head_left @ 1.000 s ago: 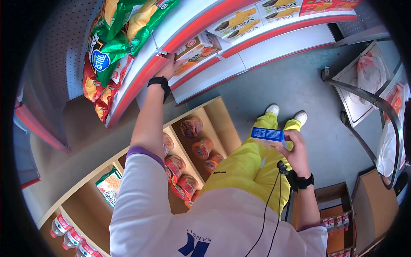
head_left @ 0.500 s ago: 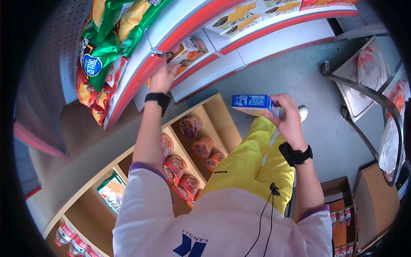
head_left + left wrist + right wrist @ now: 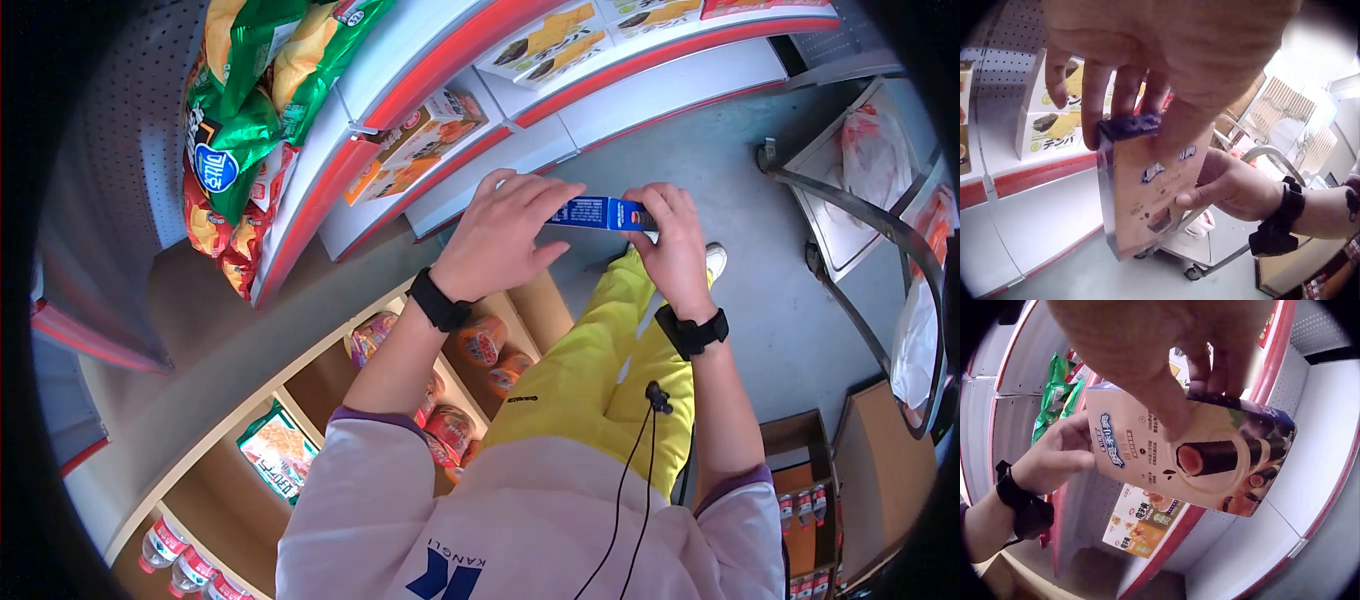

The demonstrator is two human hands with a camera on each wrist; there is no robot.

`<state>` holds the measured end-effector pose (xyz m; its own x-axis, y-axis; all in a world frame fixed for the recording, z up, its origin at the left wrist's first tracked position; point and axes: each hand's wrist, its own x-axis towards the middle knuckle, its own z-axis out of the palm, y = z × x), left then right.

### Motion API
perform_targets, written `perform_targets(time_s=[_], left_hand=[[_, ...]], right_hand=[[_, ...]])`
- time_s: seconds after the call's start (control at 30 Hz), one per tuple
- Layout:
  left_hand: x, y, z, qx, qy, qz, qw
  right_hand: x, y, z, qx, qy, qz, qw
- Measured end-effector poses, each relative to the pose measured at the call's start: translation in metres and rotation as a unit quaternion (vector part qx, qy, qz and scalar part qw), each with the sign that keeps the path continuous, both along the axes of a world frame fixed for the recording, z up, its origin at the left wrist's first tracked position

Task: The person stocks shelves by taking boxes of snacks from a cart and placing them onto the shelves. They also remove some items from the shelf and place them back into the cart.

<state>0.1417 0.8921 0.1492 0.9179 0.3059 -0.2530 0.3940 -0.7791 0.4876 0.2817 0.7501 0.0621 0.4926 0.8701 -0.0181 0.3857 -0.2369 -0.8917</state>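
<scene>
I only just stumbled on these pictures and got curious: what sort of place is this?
It looks like a small grocery shop, or a setup made like one: there are red-edged white shelves, green snack bags piled together, and red-labelled bottles lined up.

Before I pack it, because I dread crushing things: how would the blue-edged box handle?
The blue-edged box is probably fairly stiff: its faces look flat, its edges straight. It may be light, as the right hand pinches one end. Its flat sides suggest sliding, not rolling.
</scene>
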Motion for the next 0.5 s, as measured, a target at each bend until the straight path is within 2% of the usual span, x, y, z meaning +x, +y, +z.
perform_targets(time_s=[0.1, 0.2, 0.23, 0.3, 0.37, 0.43, 0.5], left_hand=[[0.002, 0.007, -0.008, 0.007, 0.033, 0.021, 0.999], [-0.001, 0.025, -0.013, 0.114, -0.013, 0.035, 0.993], [-0.005, 0.034, -0.014, 0.114, -0.013, 0.034, 0.993], [-0.012, 0.054, -0.017, 0.187, 0.031, 0.110, 0.976], [-0.017, 0.072, -0.018, 0.252, 0.025, 0.123, 0.960], [-0.010, 0.080, -0.010, 0.246, 0.045, 0.148, 0.957], [-0.003, 0.084, -0.006, 0.208, 0.106, 0.234, 0.944]], right_hand=[[-0.002, 0.009, -0.003, -0.007, -0.009, 0.027, 1.000], [-0.007, 0.018, 0.005, 0.017, -0.025, -0.012, 0.999], [-0.007, 0.017, 0.004, 0.017, -0.024, -0.013, 0.999], [-0.009, 0.011, -0.003, 0.010, -0.026, -0.032, 0.999], [-0.011, -0.003, -0.014, -0.024, 0.006, -0.045, 0.999], [-0.013, -0.019, -0.024, -0.056, 0.040, -0.057, 0.996], [-0.014, -0.035, -0.032, -0.094, 0.076, -0.072, 0.990]])
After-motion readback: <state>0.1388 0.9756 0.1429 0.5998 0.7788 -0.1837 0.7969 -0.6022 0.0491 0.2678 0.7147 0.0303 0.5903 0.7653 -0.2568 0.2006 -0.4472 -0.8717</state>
